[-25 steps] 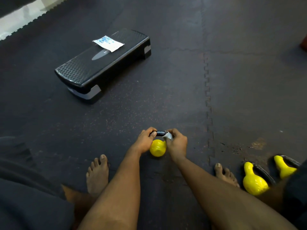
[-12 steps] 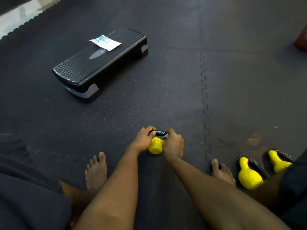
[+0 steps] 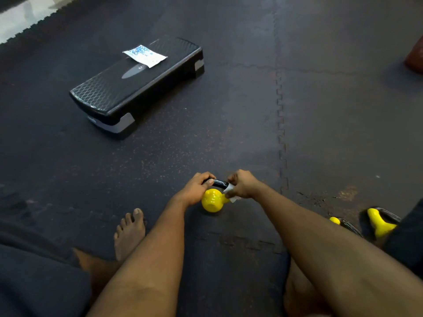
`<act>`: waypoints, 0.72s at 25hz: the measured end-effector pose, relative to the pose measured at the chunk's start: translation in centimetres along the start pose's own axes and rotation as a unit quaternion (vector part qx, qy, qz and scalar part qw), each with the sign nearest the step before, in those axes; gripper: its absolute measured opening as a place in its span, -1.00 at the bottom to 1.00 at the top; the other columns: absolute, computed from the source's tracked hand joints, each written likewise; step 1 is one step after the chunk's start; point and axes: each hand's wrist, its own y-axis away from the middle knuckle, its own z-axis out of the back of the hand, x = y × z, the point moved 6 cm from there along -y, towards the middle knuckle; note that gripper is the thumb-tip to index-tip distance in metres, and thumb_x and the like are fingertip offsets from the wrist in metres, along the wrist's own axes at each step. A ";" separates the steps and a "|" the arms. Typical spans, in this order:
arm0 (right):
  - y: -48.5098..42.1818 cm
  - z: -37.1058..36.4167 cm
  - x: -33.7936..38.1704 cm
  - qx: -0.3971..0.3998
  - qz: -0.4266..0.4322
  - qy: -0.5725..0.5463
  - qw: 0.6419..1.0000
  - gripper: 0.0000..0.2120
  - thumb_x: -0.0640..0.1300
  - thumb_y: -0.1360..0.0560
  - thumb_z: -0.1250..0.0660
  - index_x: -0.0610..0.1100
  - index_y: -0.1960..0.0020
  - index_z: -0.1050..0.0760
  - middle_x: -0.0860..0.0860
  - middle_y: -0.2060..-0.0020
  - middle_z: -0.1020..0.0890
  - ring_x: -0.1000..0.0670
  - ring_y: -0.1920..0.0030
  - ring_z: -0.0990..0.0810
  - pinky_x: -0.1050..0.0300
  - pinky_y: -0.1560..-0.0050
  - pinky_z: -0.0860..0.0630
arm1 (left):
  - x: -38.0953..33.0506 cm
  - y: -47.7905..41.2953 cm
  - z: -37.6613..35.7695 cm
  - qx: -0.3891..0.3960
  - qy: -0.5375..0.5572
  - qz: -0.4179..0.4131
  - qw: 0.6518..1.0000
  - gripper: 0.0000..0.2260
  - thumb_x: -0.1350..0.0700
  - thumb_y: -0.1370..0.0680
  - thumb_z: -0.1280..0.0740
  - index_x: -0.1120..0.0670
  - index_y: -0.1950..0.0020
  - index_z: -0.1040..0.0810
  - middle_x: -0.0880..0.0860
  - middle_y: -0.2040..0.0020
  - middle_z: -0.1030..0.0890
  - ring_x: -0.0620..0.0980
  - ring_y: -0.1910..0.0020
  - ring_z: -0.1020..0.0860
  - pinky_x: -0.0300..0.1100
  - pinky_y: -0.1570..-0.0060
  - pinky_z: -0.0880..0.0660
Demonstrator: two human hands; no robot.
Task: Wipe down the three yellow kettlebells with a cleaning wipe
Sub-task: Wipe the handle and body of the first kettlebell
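In front of a black plastic step platform (image 3: 137, 88), the left hand (image 3: 194, 192) curls its fingers round the black handle of a small yellow kettlebell (image 3: 212, 201) on the floor, while the right hand (image 3: 243, 184) pinches a white cleaning wipe (image 3: 231, 195) against it. The yellow body seemingly comes next. Three kettlebells in all: the second kettlebell (image 3: 334, 220) and third kettlebell (image 3: 380, 224) lie right of the step. One wipe.

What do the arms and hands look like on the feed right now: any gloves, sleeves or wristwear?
Both are bare. The left hand and right hand wear no gloves, and no rings show. The left arm and right arm show no sleeves up to the frame's edge, and neither wrist carries a watch or band. No markings are visible.
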 end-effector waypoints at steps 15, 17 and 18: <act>0.6 -2.9 -2.5 -0.135 0.030 -0.306 0.942 -0.69 -0.16 -0.27 -0.60 -0.09 0.00 -0.70 -0.02 0.20 -0.73 0.12 0.18 -0.65 0.20 0.12 -0.60 | -0.2 0.9 0.7 -0.238 -0.036 0.171 0.956 -0.57 -0.11 -0.50 -0.34 0.10 -0.24 -0.35 0.17 -0.30 -0.37 0.19 -0.33 -0.32 0.07 -0.30 -0.29; 0.6 -4.0 -2.8 -0.100 0.037 -0.392 0.914 -0.65 -0.19 -0.26 -0.61 -0.10 -0.03 -0.68 -0.06 0.14 -0.73 0.00 0.10 -0.69 0.03 0.01 -0.64 | 0.2 0.4 1.1 -0.208 -0.010 0.198 0.958 -0.49 -0.14 -0.49 -0.35 0.18 -0.26 -0.36 0.21 -0.31 -0.41 0.22 -0.31 -0.39 0.04 -0.25 -0.36; 0.6 -4.6 -2.9 -0.085 0.036 -0.429 0.899 -0.65 -0.21 -0.26 -0.61 -0.11 -0.04 -0.67 -0.10 0.13 -0.73 -0.05 0.10 -0.70 -0.01 0.01 -0.64 | 0.3 0.2 1.1 -0.182 0.003 0.209 0.961 -0.46 -0.16 -0.49 -0.35 0.21 -0.27 -0.39 0.24 -0.29 -0.46 0.22 -0.27 -0.44 0.01 -0.20 -0.39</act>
